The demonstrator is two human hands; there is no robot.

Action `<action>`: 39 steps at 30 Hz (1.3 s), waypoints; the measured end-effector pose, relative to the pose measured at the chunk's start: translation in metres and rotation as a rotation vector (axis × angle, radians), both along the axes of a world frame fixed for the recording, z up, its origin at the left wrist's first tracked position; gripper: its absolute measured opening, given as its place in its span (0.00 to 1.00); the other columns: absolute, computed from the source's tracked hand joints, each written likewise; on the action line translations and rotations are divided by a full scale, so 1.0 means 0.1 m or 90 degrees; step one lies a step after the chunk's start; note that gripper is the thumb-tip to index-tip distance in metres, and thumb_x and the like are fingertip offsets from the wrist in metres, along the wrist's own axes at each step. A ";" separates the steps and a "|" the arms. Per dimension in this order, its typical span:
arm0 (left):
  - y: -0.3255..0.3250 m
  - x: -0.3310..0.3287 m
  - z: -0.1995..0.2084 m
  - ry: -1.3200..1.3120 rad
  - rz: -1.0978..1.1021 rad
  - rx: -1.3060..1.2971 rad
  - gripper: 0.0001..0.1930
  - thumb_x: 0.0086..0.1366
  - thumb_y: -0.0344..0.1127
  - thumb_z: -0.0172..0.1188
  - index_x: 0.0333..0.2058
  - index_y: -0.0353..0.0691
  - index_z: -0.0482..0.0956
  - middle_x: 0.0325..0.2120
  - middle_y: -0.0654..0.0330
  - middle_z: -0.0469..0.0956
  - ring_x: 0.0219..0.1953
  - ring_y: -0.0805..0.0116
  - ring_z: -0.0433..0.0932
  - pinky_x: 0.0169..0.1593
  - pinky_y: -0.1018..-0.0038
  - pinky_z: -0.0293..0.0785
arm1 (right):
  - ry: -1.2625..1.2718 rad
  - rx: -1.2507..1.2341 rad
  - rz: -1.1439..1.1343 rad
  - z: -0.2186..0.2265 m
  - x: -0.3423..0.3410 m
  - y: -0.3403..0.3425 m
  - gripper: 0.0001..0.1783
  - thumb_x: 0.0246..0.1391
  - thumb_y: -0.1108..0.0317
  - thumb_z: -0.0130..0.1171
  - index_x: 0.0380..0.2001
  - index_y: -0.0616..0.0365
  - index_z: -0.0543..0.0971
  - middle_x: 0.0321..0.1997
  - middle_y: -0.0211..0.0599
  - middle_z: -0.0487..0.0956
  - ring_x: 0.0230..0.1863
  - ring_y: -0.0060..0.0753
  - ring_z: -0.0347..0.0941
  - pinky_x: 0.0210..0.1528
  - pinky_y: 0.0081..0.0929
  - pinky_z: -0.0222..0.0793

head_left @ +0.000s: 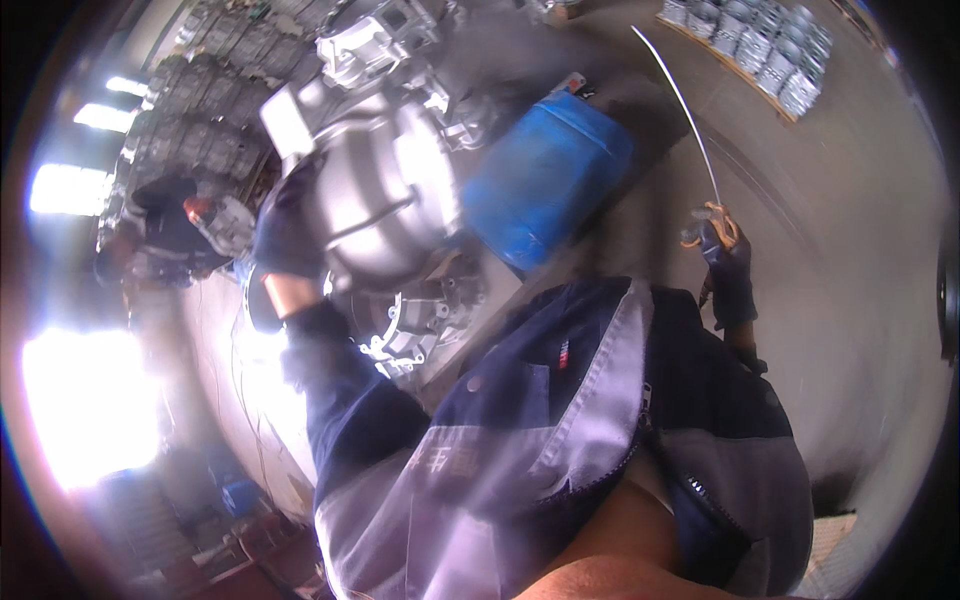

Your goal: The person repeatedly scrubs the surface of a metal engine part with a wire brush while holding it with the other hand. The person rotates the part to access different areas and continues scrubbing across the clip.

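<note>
My left hand (290, 232), in a dark glove, is at the left side of a large rounded silver metal casting (368, 195). It seems to grip the casting's edge, though its fingers are partly hidden and blurred. The casting is smeared by motion and sits tilted above other metal parts. Out to the right, my right hand (728, 262), also in a dark glove, is closed around a long thin metal rod (682, 100). The rod points up and away, slightly bent. Something orange-brown shows around the fingers; whether it is a handle or part of the glove I cannot tell.
A blue plastic jerrycan (550, 175) stands right of the casting. More castings (375, 45) lie beyond, with one (425, 320) below. Stacked parts fill the far left; a loaded pallet (750, 45) stands far right. Another person (165, 235) is at the left.
</note>
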State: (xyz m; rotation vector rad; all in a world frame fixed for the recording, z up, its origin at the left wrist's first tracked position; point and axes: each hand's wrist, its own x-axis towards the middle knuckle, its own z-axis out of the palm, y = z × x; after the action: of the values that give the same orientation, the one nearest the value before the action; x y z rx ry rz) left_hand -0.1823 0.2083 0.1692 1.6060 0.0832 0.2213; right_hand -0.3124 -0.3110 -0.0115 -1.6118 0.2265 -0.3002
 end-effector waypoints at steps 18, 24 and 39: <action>-1.61 1.70 -2.14 -0.016 -0.296 -0.334 0.21 0.64 0.32 0.53 0.54 0.32 0.65 0.48 0.54 0.73 0.50 0.63 0.73 0.54 0.69 0.69 | 0.078 -0.030 -0.215 -0.20 -1.42 -0.05 0.18 0.60 0.71 0.53 0.50 0.70 0.68 0.35 0.44 0.79 0.34 0.35 0.78 0.37 0.29 0.76; -1.34 0.48 -2.33 -0.137 0.063 0.662 0.29 0.48 0.33 0.64 0.49 0.27 0.66 0.42 0.44 0.74 0.49 0.53 0.73 0.55 0.69 0.69 | 0.087 -0.017 -0.146 -0.19 -1.30 -0.29 0.16 0.62 0.68 0.52 0.49 0.67 0.71 0.39 0.44 0.78 0.35 0.33 0.78 0.37 0.29 0.76; -2.09 -0.80 -4.30 0.015 -0.400 0.832 0.18 0.69 0.38 0.43 0.55 0.40 0.70 0.50 0.53 0.75 0.51 0.57 0.73 0.56 0.65 0.67 | 0.152 -0.398 0.302 0.55 -0.01 0.39 0.17 0.57 0.71 0.56 0.50 0.63 0.74 0.37 0.33 0.78 0.38 0.21 0.74 0.42 0.23 0.71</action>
State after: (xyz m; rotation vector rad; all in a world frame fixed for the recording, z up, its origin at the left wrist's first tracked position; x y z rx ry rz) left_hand -0.2623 -0.0007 -0.2603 2.8150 -0.6744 -0.3217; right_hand -0.3139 -0.2720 0.0431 -2.2596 -0.0876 0.2148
